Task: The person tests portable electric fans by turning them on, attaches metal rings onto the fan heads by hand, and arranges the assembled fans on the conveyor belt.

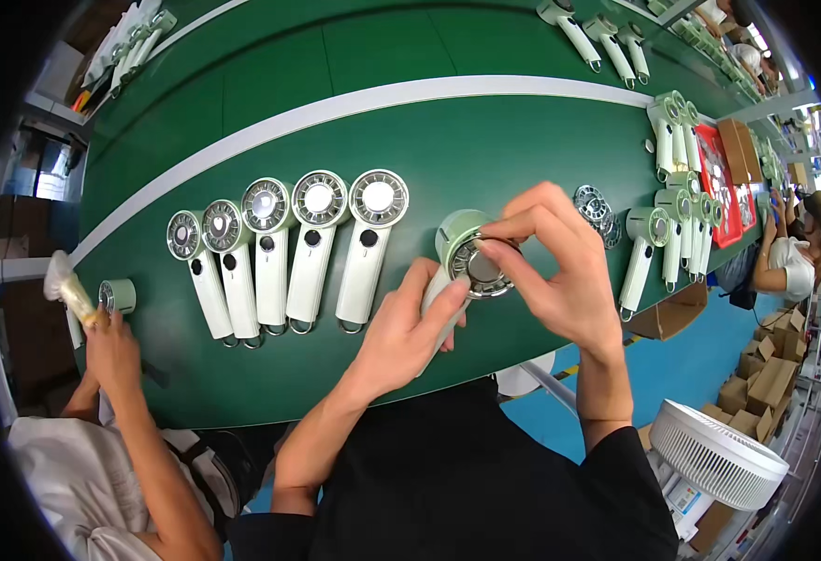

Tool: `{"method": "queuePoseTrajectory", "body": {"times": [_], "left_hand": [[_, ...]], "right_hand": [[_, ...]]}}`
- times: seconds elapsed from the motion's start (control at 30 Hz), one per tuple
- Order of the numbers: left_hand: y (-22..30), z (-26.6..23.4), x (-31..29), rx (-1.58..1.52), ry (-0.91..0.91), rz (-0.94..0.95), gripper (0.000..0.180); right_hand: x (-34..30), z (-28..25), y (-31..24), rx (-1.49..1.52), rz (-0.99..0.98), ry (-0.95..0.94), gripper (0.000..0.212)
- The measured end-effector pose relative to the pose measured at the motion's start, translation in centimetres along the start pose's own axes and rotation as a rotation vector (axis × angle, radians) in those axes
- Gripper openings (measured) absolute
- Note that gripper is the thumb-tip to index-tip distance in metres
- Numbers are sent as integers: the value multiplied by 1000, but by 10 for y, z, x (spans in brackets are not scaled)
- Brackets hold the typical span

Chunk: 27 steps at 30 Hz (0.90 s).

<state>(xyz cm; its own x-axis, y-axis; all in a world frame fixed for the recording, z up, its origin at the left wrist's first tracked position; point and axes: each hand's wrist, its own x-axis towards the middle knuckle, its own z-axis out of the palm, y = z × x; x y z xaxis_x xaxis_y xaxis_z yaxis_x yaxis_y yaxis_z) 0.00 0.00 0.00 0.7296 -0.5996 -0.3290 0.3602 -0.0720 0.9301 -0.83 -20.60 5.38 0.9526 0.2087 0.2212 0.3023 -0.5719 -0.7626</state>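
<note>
A white and pale green handheld fan (456,227) is tilted in front of me, just above the green table. My left hand (399,335) is closed round its white handle, with the thumb against the rim of the head. At the fan's face, the thumb and forefinger of my right hand (565,271) pinch the edge of a round silver and dark grille cover (481,271). Whether that cover is fully seated in the head is hard to see, as my fingers hide part of it. Left of my hands, several finished-looking fans (320,198) lie in a slanting row, grilles up.
Loose round grilles (594,208) lie right of my right hand. Beyond them are more fans (649,227) and a red tray (727,187). A co-worker's hand (113,351) works at the left near another fan head (117,295). A white rail (336,108) crosses the green table (504,131).
</note>
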Motion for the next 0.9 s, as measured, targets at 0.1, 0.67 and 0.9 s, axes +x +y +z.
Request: {"method": "queuePoseTrajectory", "body": {"times": [0.1, 0.67, 0.9], "left_hand": [[1, 0, -1, -10, 23, 4, 41], [3, -5, 1, 167, 107, 93, 40], [-7, -1, 19, 55, 85, 21, 45]], "right_hand": [[3, 5, -7, -93, 20, 88, 43], [-5, 11, 4, 622, 443, -137, 77], [-1, 14, 31, 619, 484, -141, 68]]}}
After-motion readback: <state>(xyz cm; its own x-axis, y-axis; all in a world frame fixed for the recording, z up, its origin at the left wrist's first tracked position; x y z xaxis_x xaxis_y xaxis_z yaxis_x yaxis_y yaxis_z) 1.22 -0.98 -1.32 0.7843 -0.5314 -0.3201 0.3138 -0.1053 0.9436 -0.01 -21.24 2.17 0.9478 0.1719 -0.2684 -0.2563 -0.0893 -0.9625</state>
